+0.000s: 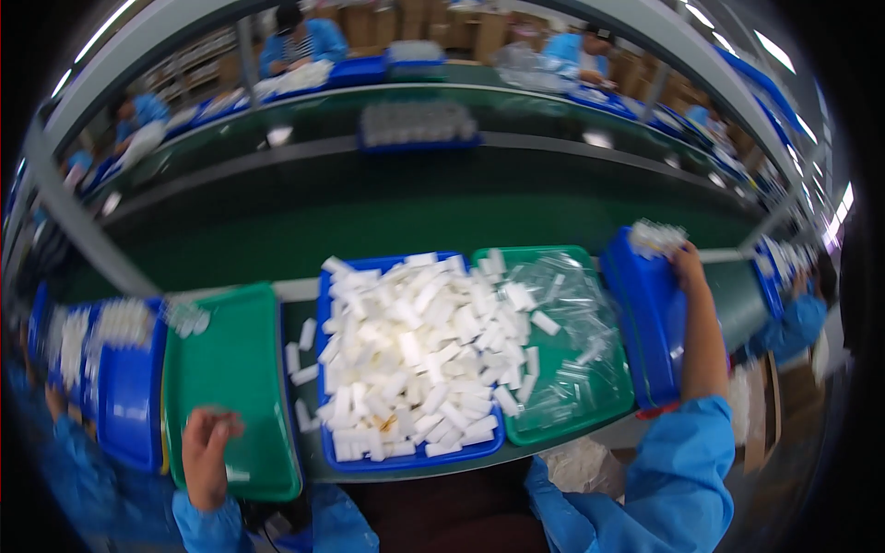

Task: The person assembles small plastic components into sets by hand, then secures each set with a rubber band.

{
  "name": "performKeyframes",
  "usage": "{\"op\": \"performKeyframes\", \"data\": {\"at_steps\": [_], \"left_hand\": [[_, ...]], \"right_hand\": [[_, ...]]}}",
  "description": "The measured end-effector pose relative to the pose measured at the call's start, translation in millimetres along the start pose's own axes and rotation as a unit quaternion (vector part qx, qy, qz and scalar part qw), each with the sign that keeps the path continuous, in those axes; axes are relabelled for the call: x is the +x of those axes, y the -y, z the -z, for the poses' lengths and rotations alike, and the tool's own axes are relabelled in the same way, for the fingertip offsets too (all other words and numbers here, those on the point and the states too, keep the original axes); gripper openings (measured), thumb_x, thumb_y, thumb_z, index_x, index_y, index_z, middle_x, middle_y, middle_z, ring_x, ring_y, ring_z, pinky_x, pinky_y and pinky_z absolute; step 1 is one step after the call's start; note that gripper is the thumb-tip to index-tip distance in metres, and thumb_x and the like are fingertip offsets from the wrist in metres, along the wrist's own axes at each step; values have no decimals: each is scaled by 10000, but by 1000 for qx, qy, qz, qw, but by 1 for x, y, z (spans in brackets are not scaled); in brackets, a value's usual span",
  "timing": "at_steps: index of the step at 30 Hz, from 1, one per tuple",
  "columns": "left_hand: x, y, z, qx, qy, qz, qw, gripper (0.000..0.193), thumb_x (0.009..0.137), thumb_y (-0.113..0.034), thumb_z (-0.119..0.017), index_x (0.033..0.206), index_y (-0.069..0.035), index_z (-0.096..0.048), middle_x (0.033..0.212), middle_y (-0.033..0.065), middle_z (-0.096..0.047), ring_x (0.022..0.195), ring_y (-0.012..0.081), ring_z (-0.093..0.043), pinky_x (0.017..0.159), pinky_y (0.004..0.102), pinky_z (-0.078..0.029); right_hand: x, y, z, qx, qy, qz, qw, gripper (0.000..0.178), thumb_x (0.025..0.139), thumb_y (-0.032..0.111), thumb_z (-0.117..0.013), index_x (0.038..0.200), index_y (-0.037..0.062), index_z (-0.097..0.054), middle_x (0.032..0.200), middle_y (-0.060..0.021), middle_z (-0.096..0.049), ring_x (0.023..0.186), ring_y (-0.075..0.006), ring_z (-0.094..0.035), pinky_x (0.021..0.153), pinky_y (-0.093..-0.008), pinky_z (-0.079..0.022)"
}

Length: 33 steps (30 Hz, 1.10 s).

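My left hand (pixel 207 452) hovers over the near left part of a green tray (pixel 221 355). Its fingers are bent toward the thumb and smeared by motion; nothing can be made out in them. My right arm reaches out to the far end of a stack of blue trays (pixel 650 323). There my right hand (pixel 686 265) has its fingers closed beside a cluster of small clear plastic pieces (pixel 656 238); what they grip is hidden. Between my arms, a blue tray (pixel 324 442) is heaped with short white blocks (pixel 410 350).
A second green tray (pixel 613 405) holds clear plastic pieces (pixel 562 295) and stray white blocks. Blue trays (pixel 129 405) with rows of pieces stand far left. Beyond runs a green conveyor belt (pixel 415 203) carrying a filled blue tray (pixel 419 141). Co-workers in blue (pixel 318 41) sit opposite and alongside.
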<state>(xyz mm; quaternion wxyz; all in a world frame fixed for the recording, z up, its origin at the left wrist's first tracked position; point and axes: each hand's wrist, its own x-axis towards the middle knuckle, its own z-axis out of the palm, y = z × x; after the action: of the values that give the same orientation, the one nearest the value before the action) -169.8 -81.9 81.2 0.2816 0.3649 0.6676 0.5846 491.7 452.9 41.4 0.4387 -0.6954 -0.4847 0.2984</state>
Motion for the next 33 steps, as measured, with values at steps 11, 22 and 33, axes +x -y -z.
{"op": "performKeyframes", "data": {"at_steps": [11,22,33], "left_hand": [[95,-4,28,438,96,-176,876,305,763,-59,-657,1046,-18,-550,996,132,-599,863,283,-605,726,364,-498],[208,89,56,688,-100,-234,679,274,788,-69,-570,1062,-81,-553,975,118,-572,852,322,-598,694,416,-512],[83,7,18,171,28,-76,982,156,859,1,-572,1012,-19,-555,889,33,-575,770,105,-585,643,230,-486]], "right_hand": [[-123,76,36,22,8,175,984,494,869,216,-568,1348,195,-449,1331,-33,-466,1019,-143,-512,809,-291,-378],[-381,144,-127,-97,305,478,818,165,805,85,-615,953,32,-664,874,-109,-676,746,-213,-638,703,-282,-471],[-392,135,-214,-354,337,486,725,272,760,354,-695,815,93,-642,868,-82,-564,918,-253,-526,811,-390,-313]]}}
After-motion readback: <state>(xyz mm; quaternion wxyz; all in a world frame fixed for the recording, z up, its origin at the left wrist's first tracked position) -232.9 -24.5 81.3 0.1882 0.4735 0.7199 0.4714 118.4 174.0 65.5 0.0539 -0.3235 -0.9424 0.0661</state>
